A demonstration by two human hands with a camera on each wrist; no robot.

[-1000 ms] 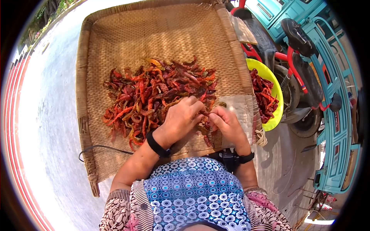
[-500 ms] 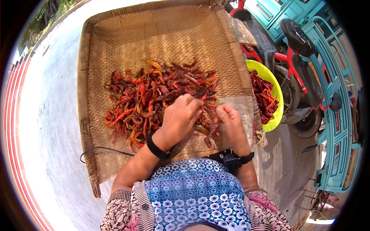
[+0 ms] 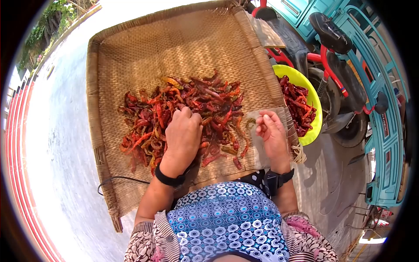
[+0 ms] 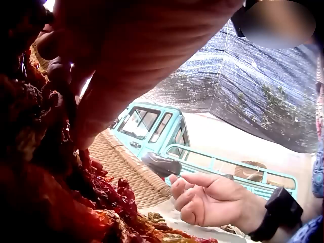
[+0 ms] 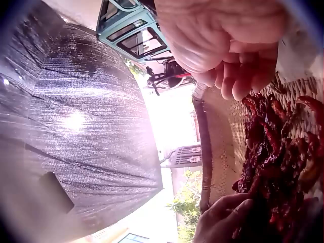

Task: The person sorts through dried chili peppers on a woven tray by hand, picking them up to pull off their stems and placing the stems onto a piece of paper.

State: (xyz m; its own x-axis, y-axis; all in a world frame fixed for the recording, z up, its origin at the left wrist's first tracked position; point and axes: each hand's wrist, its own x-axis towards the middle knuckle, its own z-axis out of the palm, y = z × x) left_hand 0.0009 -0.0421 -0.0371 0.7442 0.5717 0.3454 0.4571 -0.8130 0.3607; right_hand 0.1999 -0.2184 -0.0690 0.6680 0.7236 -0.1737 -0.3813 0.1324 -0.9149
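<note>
Nearest, the left hand (image 3: 183, 133) lies palm down with its fingers pressed into the heap of dried red chillies (image 3: 205, 102) on the woven tray (image 3: 144, 48), the right hand (image 3: 271, 131) hovers loosely curled and empty beside the heap, and a yellow bowl (image 3: 315, 124) of chillies sits beyond the tray's right rim.

Woven tray (image 3: 131, 56) at centre, bearing a heap of dried chillies (image 3: 196, 109) on its near half. Left hand (image 3: 182, 137) rests on the heap at 6 o'clock; right hand (image 3: 273, 133) hovers at the tray's 4 o'clock edge. Bowl (image 3: 315, 131) of chillies lies beyond the tray at 3 o'clock, tricycle (image 3: 336, 65) at 2 o'clock.
</note>
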